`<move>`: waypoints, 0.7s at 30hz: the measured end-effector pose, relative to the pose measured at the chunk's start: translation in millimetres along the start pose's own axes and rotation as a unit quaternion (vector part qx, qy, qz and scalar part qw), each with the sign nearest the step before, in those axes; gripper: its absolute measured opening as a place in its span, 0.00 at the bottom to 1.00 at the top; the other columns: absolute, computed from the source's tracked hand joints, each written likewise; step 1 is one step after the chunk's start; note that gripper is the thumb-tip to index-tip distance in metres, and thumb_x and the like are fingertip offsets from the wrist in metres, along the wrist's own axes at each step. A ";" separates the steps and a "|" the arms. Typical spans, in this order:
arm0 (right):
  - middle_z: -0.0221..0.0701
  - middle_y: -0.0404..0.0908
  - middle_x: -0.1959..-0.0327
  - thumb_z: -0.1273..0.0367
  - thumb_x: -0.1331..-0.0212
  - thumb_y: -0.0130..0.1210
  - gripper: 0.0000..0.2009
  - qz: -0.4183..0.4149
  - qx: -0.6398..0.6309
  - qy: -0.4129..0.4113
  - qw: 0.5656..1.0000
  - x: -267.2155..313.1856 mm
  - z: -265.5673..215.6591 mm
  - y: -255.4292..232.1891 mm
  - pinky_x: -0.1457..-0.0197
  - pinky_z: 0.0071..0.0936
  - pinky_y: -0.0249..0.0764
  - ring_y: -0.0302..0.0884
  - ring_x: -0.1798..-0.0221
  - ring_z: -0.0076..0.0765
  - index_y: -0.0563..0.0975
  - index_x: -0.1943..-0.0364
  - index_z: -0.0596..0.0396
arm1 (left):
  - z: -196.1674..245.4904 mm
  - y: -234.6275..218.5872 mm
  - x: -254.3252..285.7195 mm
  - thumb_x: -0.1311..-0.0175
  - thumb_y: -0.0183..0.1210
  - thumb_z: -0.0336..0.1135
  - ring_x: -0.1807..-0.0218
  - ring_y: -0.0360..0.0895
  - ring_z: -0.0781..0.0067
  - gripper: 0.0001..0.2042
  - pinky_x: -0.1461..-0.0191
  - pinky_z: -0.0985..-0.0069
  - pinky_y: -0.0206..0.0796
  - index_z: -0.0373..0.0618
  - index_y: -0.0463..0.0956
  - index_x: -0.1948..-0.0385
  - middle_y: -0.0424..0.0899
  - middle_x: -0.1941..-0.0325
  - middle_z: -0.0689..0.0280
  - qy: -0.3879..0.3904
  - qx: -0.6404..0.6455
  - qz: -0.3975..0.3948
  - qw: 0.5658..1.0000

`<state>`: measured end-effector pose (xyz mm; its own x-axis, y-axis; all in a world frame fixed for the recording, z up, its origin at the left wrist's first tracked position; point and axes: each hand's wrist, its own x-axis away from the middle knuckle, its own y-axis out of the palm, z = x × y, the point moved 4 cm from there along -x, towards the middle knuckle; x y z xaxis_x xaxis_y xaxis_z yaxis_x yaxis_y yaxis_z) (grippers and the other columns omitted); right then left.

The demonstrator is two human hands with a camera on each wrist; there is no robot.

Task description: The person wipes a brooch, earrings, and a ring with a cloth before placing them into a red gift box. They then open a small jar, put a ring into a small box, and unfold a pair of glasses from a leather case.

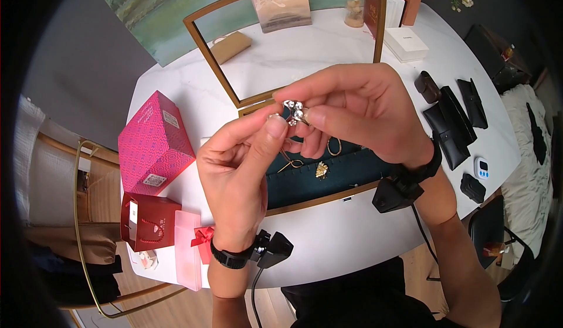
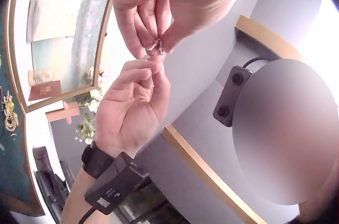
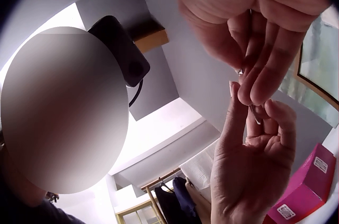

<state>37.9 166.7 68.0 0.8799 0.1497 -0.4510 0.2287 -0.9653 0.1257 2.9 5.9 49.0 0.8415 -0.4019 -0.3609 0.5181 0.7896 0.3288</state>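
Jewellery piece (image 1: 295, 112), silver-coloured, clear-stoned, pinched by left hand (image 1: 237, 166) and right hand (image 1: 369, 108), above rectangular, wood-framed, green-lined box (image 1: 293, 192). Drop into box risked if narrow fingertip pinch is loosened.

Soft, fairly even light filled the head view, where the centre looked reasonably clear, the outer parts curved with lens distortion and black closed in around the rim. The left wrist view was brighter and hazy, with white glare at the upper right and a smooth oval blur at the right. Dimmer overall, the right wrist view left the right hand (image 3: 249, 28) shadowed at the top, with blown-out white patches and another blurred oval at the left.
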 end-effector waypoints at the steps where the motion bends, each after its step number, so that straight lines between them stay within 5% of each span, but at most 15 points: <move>1: 0.39 0.84 0.68 0.79 0.36 0.50 0.15 0.000 -0.004 0.002 1.000 0.0 0.8 -0.9 0.65 0.20 0.81 0.84 0.68 0.28 0.76 0.47 0.71 | -1.0 -0.9 -0.1 0.31 0.57 0.30 0.62 0.82 0.74 0.11 0.55 0.77 0.74 0.35 0.80 0.52 0.86 0.60 0.59 -0.011 0.009 0.000 1.000; 21: 0.38 0.85 0.64 0.72 0.32 0.51 0.15 -0.015 -0.036 0.031 0.999 -3.2 8.7 -13.0 0.61 0.22 0.83 0.86 0.65 0.31 0.77 0.45 0.66 | -1.3 -1.3 -3.0 0.31 0.56 0.29 0.52 0.82 0.70 0.15 0.47 0.76 0.75 0.31 0.76 0.46 0.84 0.50 0.54 -0.048 0.023 -0.007 0.999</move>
<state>28.5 177.0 60.1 0.8955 0.1935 -0.4009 0.2829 -0.9427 0.1770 -0.5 6.7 48.5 0.8436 -0.4576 -0.2808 0.5349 0.7621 0.3649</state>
